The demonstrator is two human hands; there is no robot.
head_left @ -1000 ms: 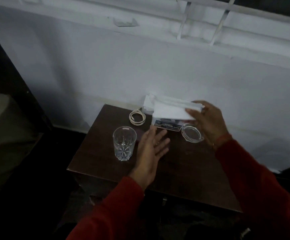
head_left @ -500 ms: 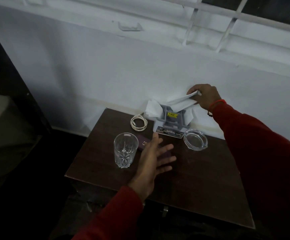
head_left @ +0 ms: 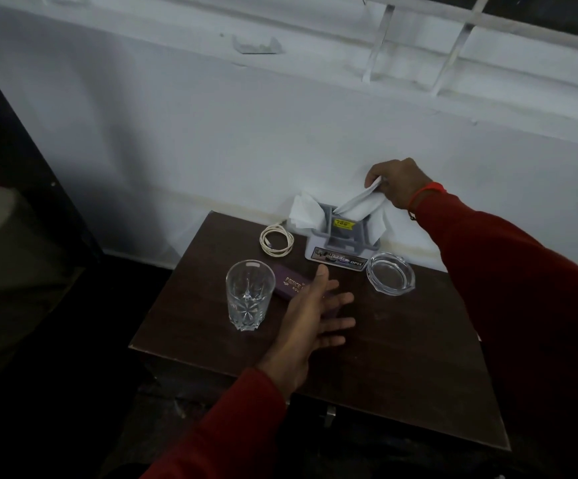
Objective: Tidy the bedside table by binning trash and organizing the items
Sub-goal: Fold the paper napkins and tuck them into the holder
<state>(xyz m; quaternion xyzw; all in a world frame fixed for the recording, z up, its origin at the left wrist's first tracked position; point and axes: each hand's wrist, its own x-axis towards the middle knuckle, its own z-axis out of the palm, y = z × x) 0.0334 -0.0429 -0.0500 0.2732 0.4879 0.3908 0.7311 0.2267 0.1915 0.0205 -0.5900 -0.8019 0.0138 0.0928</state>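
Note:
A dark wooden bedside table stands against the white wall. At its back edge sits a grey napkin holder with white napkins sticking out. My right hand is above the holder, fingers closed on a folded white napkin whose lower end is in the holder. My left hand hovers open over the table, partly covering a purple box. A cut drinking glass stands upright left of that hand.
A coiled white cable lies left of the holder. A clear glass ashtray sits to its right. A dark bed frame and dark floor lie left of the table. A window grille runs along the top.
My right hand carried the white napkins from in front of the holder up and back, and now holds one at the holder's top. My left hand drifted slightly toward me, uncovering the purple box.

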